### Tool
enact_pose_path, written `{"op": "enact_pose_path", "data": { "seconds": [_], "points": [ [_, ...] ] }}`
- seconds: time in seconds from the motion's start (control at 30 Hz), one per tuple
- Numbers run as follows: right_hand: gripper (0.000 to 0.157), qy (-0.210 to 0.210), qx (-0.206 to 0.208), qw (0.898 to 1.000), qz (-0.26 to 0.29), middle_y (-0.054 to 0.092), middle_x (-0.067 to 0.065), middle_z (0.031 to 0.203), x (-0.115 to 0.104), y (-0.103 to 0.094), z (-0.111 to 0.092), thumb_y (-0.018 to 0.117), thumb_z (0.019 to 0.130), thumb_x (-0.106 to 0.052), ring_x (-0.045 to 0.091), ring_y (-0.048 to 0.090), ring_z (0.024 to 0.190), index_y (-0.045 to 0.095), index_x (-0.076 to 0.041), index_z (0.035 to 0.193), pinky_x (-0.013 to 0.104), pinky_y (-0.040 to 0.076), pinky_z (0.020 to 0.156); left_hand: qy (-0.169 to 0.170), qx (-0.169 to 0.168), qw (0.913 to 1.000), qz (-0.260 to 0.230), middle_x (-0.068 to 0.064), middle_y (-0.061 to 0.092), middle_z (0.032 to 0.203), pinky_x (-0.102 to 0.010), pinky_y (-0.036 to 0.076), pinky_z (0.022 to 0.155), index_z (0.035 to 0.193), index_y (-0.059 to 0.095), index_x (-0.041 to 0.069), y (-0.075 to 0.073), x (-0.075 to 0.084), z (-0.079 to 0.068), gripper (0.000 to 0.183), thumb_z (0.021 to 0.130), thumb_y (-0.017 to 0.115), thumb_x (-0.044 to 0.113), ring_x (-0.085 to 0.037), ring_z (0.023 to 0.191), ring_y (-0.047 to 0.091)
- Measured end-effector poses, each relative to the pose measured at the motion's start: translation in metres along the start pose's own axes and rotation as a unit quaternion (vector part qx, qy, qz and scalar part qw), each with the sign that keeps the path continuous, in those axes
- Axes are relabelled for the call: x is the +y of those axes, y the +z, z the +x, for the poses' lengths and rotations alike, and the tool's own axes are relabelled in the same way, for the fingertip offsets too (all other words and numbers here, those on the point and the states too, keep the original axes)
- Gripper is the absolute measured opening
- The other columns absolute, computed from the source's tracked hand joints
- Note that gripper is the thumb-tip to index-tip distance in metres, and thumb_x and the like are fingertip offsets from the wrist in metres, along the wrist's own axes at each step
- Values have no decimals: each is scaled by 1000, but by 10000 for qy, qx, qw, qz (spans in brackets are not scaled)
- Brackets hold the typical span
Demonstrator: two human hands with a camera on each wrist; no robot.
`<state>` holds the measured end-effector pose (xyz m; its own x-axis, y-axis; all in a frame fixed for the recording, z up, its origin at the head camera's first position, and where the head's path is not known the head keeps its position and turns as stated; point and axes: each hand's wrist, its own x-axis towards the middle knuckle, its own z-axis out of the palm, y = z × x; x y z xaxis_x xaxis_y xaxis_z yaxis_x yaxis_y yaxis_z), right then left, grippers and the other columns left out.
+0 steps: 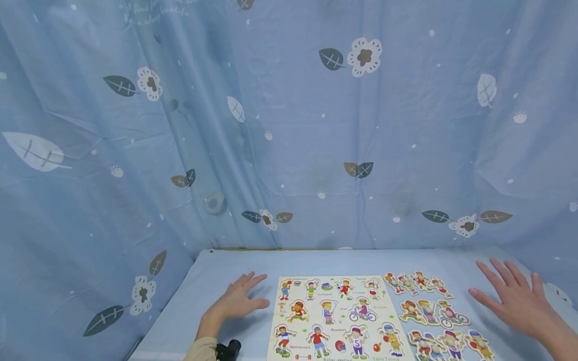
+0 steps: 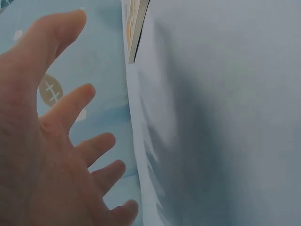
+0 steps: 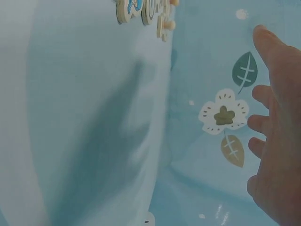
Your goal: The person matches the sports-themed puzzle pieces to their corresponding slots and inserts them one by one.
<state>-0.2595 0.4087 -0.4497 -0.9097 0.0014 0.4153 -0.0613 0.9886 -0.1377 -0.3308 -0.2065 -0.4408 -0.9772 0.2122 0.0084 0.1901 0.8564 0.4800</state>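
Observation:
A puzzle board (image 1: 334, 316) printed with cartoon children playing sports lies flat on the table. To its right sit several loose wooden puzzle pieces (image 1: 453, 314), cut in the shapes of the figures and set out in rough rows. My left hand (image 1: 237, 299) is held over the table just left of the board, fingers spread, holding nothing. On the far side of the pieces, my right hand (image 1: 519, 301) hovers with its fingers spread and nothing in it. Round knobs show on some pieces (image 3: 165, 26) in the right wrist view.
A pale blue cloth covers the table (image 1: 361, 260). Behind and beside it hangs a blue curtain (image 1: 293, 125) patterned with flowers and leaves. A small black object (image 1: 229, 350) is at the left wrist, beside the sleeve (image 1: 200, 349).

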Motion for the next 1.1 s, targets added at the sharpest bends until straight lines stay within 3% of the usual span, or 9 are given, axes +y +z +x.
{"op": "enact_pose_path", "data": {
  "seconds": [0.23,0.4,0.67,1.1],
  "points": [
    [91,48,-493,9986,204,13,42,150,0,-3,4,52,96,-57,65,12,131,15,3,154,82,-8,101,250,-664,9971,-268,-21,32,157,-73,15,111,149,47,23,7,2,0,87,74,80,52,-49,145,22],
    [88,39,-672,9973,302,21,44,143,-1,-4,4,52,97,-56,66,19,126,21,5,151,83,-4,99,315,-984,9946,104,-22,34,156,-75,11,111,146,51,25,11,3,0,87,71,80,58,-50,145,20],
    [84,-114,-726,9963,455,25,44,141,-6,-2,6,54,97,-53,65,25,124,24,5,151,84,1,98,191,-998,9945,271,-21,32,157,-73,8,113,144,53,27,14,5,-1,83,72,80,57,-51,147,15],
    [81,-376,-544,9939,878,33,44,139,-14,-6,8,63,95,-44,64,34,120,29,7,149,85,12,93,130,-1072,9941,41,-20,30,158,-74,4,113,144,53,28,15,2,2,86,70,80,60,-50,148,10]
  ]
}}
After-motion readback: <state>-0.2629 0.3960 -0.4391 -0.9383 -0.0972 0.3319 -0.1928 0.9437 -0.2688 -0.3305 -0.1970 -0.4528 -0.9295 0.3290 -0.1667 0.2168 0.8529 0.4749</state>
